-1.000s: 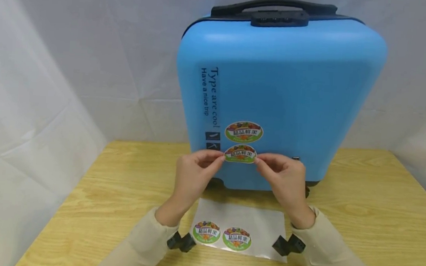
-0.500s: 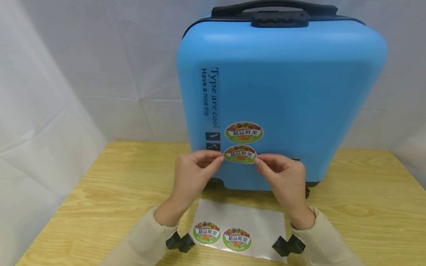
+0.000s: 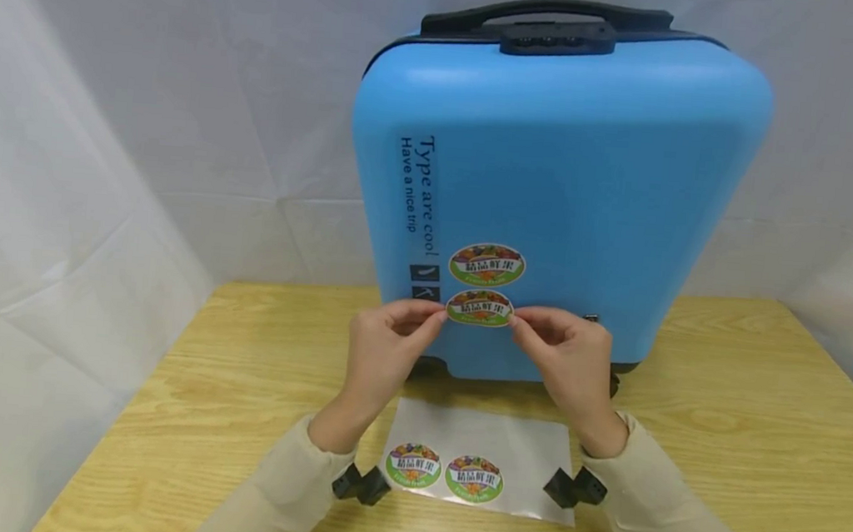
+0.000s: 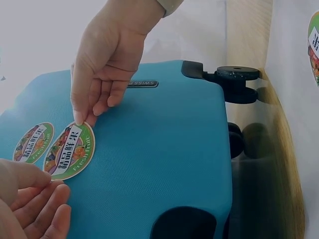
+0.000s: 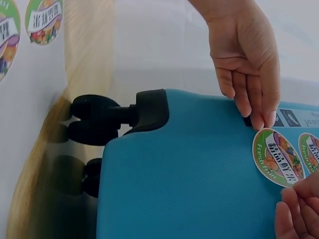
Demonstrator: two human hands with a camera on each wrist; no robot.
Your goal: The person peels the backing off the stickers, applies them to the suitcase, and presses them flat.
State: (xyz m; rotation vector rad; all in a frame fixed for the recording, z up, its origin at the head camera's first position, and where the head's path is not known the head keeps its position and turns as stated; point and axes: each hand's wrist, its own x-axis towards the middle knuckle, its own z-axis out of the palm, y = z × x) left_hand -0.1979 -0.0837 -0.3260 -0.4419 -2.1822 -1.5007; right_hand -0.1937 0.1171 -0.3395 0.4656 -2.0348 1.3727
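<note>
Between my two hands is an oval fruit sticker (image 3: 479, 308) in green, white and orange. My left hand (image 3: 386, 342) pinches its left edge between thumb and index finger. At the opposite edge, my right hand (image 3: 577, 361) pinches it the same way. The sticker lies close against the front of an upright blue suitcase (image 3: 591, 187); whether its whole back touches I cannot tell. Just above it, a matching sticker (image 3: 487, 265) is flat on the suitcase. In the left wrist view, the remaining fingers of my left hand (image 4: 30, 206) are loosely bent.
A pale backing sheet (image 3: 532, 458) with two more stickers (image 3: 474, 479) lies on the wooden table (image 3: 259, 386) below my hands. Printed lettering (image 3: 424, 195) runs down the suitcase's left side. Black wheels (image 5: 94, 119) are at its base, and white cloth (image 3: 111, 66) hangs behind.
</note>
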